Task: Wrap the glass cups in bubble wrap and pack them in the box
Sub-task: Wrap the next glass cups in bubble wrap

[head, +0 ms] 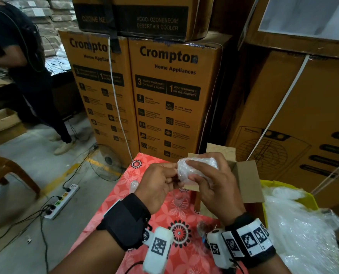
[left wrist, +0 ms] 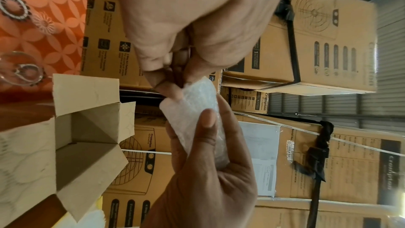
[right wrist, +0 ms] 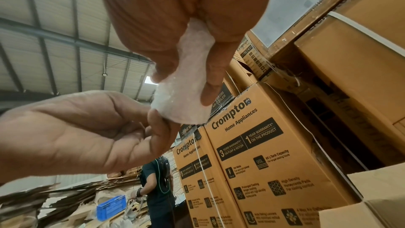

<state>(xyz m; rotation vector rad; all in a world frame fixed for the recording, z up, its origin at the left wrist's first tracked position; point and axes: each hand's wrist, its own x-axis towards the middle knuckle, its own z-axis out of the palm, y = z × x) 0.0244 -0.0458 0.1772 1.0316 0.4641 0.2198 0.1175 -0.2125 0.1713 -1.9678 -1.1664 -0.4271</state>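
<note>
Above the table, both hands hold a small bundle of bubble wrap [head: 203, 162], presumably with a cup inside; the glass itself is hidden. My right hand [head: 193, 171] grips the bundle with thumb and fingers curled round it [right wrist: 184, 93]. My left hand [head: 173, 176] pinches the wrap's end [left wrist: 175, 91] between its fingertips. The open cardboard box [head: 245, 180] stands just behind and to the right of the hands, flaps up. A bare glass cup [head: 179, 198] stands on the red floral tablecloth [head: 145, 169] under the hands, and another [head: 134, 185] lies left of it.
A yellow bin [head: 273, 183] heaped with loose bubble wrap [head: 303, 224] sits at the right. Tall Crompton cartons [head: 168, 99] wall off the back of the table. On the floor to the left are a person [head: 26, 76], a power strip [head: 63, 200] with cables, and a fan [head: 105, 163].
</note>
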